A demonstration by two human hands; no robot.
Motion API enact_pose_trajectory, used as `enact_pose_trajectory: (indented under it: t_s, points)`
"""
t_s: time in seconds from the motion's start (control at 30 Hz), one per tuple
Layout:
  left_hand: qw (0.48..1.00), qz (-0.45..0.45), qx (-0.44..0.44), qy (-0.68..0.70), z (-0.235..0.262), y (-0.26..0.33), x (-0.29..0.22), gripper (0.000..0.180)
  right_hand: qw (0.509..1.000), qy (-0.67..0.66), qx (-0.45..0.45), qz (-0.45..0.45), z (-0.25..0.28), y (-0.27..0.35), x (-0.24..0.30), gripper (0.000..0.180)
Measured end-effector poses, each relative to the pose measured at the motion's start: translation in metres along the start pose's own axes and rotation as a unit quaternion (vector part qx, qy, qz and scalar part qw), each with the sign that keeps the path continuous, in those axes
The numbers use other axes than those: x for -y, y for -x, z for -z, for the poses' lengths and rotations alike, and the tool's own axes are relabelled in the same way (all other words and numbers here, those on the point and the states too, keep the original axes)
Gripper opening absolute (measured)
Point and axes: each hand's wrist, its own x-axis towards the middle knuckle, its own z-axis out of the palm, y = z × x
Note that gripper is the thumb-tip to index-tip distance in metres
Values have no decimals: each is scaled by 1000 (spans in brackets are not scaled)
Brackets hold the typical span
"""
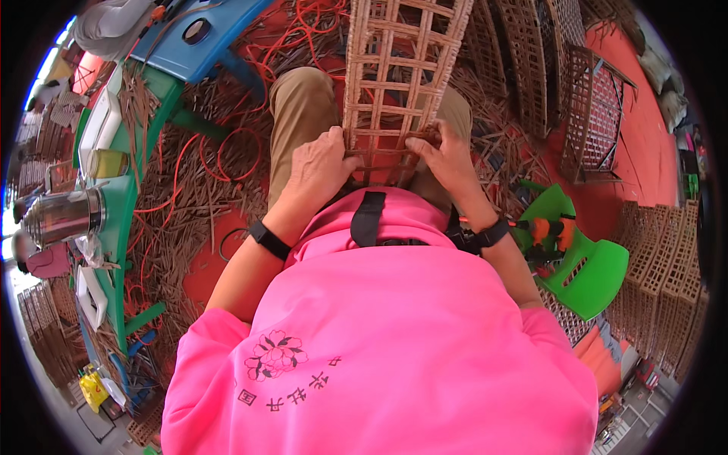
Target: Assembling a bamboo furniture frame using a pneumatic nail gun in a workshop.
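A long woven wicker lattice frame [390, 83], light brown with open square gaps, stands between my knees and reaches out of the top of the view. My left hand [318, 163] is closed on the left edge of its near end, with the thumb pointing inward. On the opposite edge my right hand [447, 155] grips the frame, thumb over the near strands and fingers curled behind. Most of the fingertips are hidden by the hands and the weave. The frame's near end rests close to my lap.
At left stands a green table [163, 87] holding a metal jug [68, 216] and white trays, beside a blue table [205, 34]. Cut strips [201, 178] and orange hose litter the red floor. At right, a green chair [580, 265] carries an orange power drill [553, 231]; wicker frames [660, 265] stack beyond.
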Motion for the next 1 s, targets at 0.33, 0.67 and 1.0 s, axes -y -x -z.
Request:
enact_pose_trajectory:
  t_s: [0.33, 0.67, 1.0]
  points:
    - [968, -170, -45, 179, -9, -24, -42, 34, 983, 157, -36, 83, 0, -7, -10, 37]
    - [977, -162, 14, 137, -19, -39, -58, 47, 992, 79, -9, 102, 6, -9, -21, 27]
    - [977, -127, -87, 146, -7, -40, -70, 45, 994, 16, -92, 61, 11, -18, 21, 34]
